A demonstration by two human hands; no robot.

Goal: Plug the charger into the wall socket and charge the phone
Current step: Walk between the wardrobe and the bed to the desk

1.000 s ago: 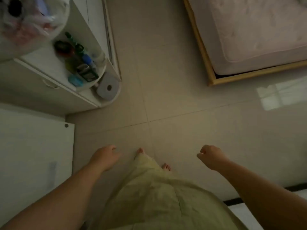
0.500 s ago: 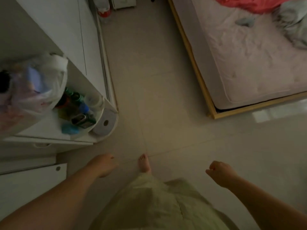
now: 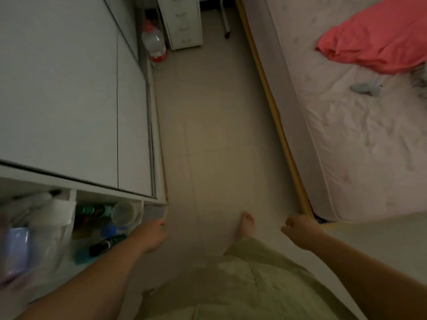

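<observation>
Dim room, looking straight down. Left hand (image 3: 153, 236) is loosely curled with nothing in it, hanging right at the corner of the shelf (image 3: 152, 202), maybe brushing the edge but it's too blurry to say. Right hand (image 3: 300, 229) is a loose fist, empty as far as I can see, just beside the bottom corner of the bed frame (image 3: 275, 116). Between the two hands there's one bare foot (image 3: 246, 224) on the tile floor (image 3: 215, 125), and the strip of floor ahead of them runs open between the wardrobe (image 3: 69, 93) on the left hand's side and the frame on the right's. At the far end sit a water jug (image 3: 154, 43) and a small drawer unit (image 3: 182, 19). Charger, phone and socket aren't anywhere in view.
</observation>
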